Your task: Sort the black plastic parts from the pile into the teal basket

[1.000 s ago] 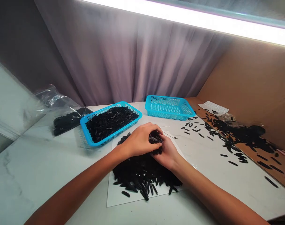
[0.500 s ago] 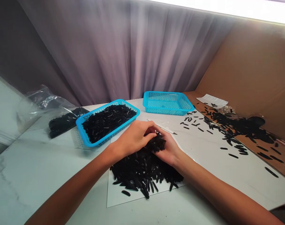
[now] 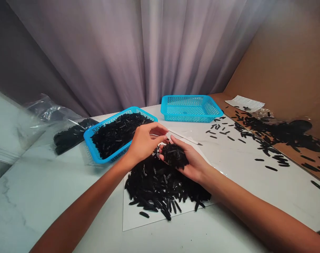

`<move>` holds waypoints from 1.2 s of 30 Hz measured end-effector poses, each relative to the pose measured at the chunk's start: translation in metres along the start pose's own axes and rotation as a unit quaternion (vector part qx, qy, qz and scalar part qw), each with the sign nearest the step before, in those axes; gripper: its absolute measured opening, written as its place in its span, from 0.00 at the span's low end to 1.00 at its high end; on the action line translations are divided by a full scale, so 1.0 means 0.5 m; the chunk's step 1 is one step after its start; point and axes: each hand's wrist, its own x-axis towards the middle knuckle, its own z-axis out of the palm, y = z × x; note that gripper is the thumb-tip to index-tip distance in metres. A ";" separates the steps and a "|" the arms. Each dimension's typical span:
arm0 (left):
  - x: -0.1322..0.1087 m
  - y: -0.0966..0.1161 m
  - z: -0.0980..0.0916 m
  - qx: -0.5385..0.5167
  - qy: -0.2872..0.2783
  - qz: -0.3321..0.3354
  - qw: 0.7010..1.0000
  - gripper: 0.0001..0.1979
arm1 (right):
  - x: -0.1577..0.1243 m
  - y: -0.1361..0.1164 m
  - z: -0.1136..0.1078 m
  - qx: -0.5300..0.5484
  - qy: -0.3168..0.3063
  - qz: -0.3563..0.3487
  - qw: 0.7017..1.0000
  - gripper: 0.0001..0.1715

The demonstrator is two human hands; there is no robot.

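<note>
Head view shows the right hand (image 3: 193, 160) cupped around black pieces (image 3: 175, 156), the left hand (image 3: 144, 141), thumb and fingers parted, at its ten o'clock, and a black pile (image 3: 160, 188) at seven o'clock.

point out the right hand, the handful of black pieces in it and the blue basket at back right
Right hand (image 3: 194, 159): head view, near the base of the thumb
Handful of black pieces (image 3: 175, 156): head view, middle of the heap
Blue basket (image 3: 187, 118): head view, front wall
</note>
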 end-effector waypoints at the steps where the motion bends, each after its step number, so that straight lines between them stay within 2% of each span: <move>1: 0.000 -0.001 0.000 -0.001 0.007 0.000 1.000 0.06 | 0.000 -0.001 0.000 -0.005 -0.003 -0.003 1.000 0.05; 5: 0.002 0.000 -0.004 -0.003 0.017 0.007 1.000 0.05 | 0.003 -0.003 -0.005 -0.021 -0.007 -0.022 1.000 0.03; 8: 0.004 0.003 -0.012 0.025 -0.008 0.028 0.999 0.08 | 0.003 -0.003 -0.008 -0.028 -0.010 -0.042 0.999 0.03; 10: 0.005 0.008 -0.019 0.078 -0.028 0.067 0.994 0.07 | 0.000 -0.003 -0.006 -0.039 -0.007 -0.058 0.998 0.02; 13: 0.007 0.015 -0.031 0.184 -0.053 0.152 0.970 0.04 | -0.005 -0.004 -0.001 -0.079 0.003 -0.098 0.992 0.03; 16: 0.007 0.018 -0.039 0.213 -0.048 0.200 0.955 0.06 | -0.008 -0.007 0.004 -0.127 0.002 -0.140 0.982 0.07; 22: 0.006 0.015 -0.040 0.165 -0.030 0.182 0.969 0.06 | -0.004 -0.010 -0.003 -0.146 -0.011 -0.148 0.978 0.07; 33: 0.006 0.018 -0.033 0.160 -0.021 0.153 0.975 0.04 | -0.005 -0.010 0.000 -0.142 0.009 -0.144 0.979 0.08; 36: 0.006 0.015 -0.027 0.128 -0.025 0.135 0.982 0.04 | -0.005 -0.011 -0.002 -0.139 -0.008 -0.139 0.981 0.07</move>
